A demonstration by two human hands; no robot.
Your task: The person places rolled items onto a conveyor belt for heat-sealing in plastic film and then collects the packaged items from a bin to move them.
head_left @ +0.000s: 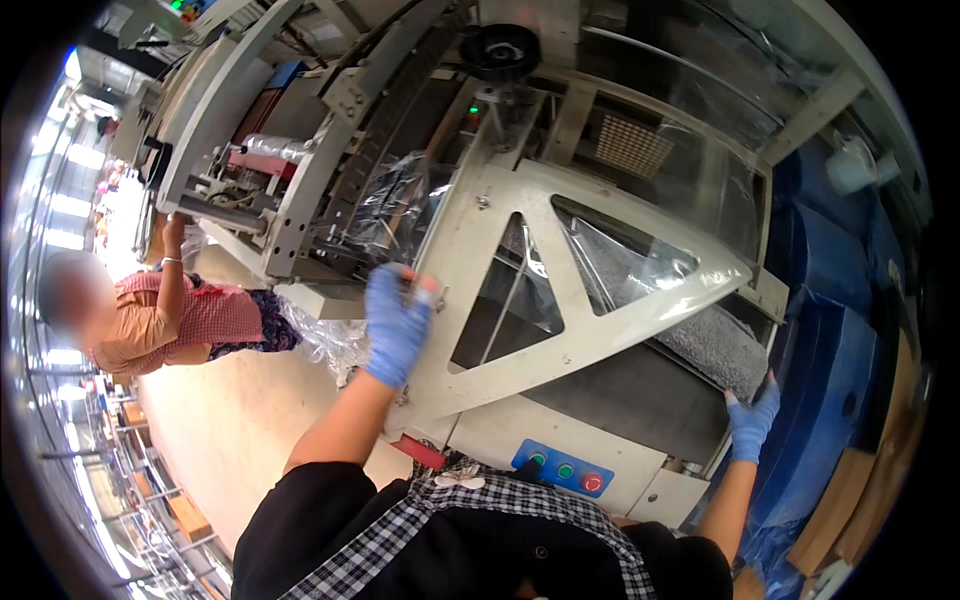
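My left hand (397, 325), in a blue glove with bare fingertips, is raised beside the left edge of a pale metal frame (455, 415) with triangular openings. Its fingers are slightly blurred but apart, and nothing shows in them. On the right, my gloved right hand (753, 420) grips the near end of a grey, fluffy folded cloth (715, 348), thumb and fingers at its corner. The cloth lies on a dark machine bed (610, 395) and runs under the frame. Clear plastic film (610, 265) shows around its far part through the frame's opening.
A blue panel (563, 468) with green and red buttons sits at the machine's front. Blue plastic-wrapped stacks (815, 400) stand at the right. Loose clear film (325, 335) hangs at the left, where another person (190, 315) stands by machinery. A black handwheel (500, 50) tops the frame's post.
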